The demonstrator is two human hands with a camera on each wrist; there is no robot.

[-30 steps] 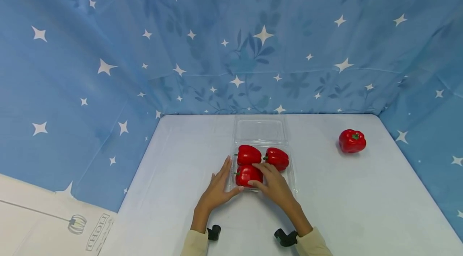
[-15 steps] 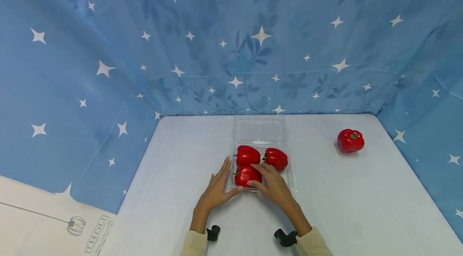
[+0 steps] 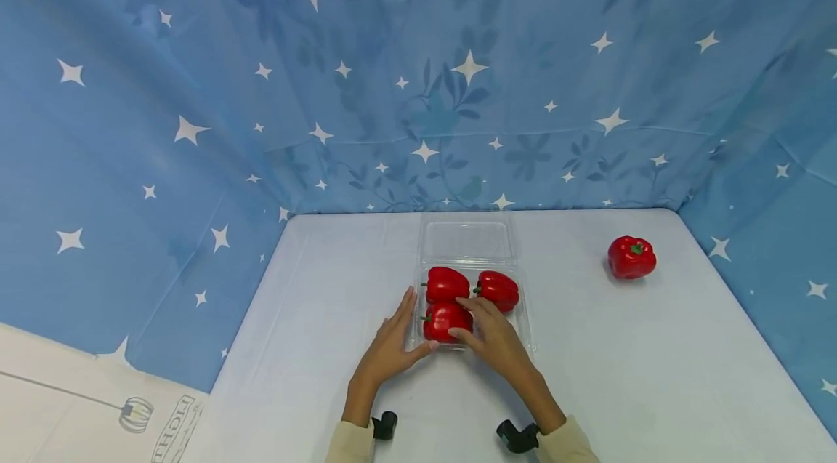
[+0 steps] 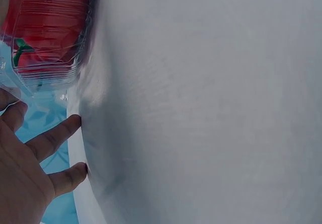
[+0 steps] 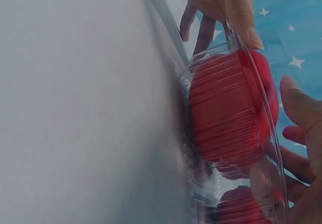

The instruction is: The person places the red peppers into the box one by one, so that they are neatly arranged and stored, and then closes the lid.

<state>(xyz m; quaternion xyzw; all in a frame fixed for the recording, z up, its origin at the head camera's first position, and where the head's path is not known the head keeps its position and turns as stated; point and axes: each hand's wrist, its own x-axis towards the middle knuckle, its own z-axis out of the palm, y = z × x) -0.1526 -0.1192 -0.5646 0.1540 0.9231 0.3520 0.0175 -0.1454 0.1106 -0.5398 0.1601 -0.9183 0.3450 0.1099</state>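
Observation:
Three red bell peppers lie in a clear plastic clamshell box (image 3: 523,328): front left (image 3: 446,325), back left (image 3: 447,284) and right (image 3: 498,291). My right hand (image 3: 495,341) reaches into the box with curled fingers behind the front pepper and its thumb before it, holding that pepper. In the right wrist view, the box wall partly covers the fingers. My left hand (image 3: 387,352) rests at the box's front-left corner, fingers straight along the left side, thumb at the front rim. The left wrist view shows its fingers (image 4: 56,137) spread beside the box.
The box's hinged lid (image 3: 467,241) lies open behind it, toward the blue star-patterned curtain (image 3: 366,92). Another red bell pepper (image 3: 631,258) stands at the back right of the white table (image 3: 621,361).
The head view has shifted slightly. Both hands, the box and the peppers stay in the same places relative to each other.

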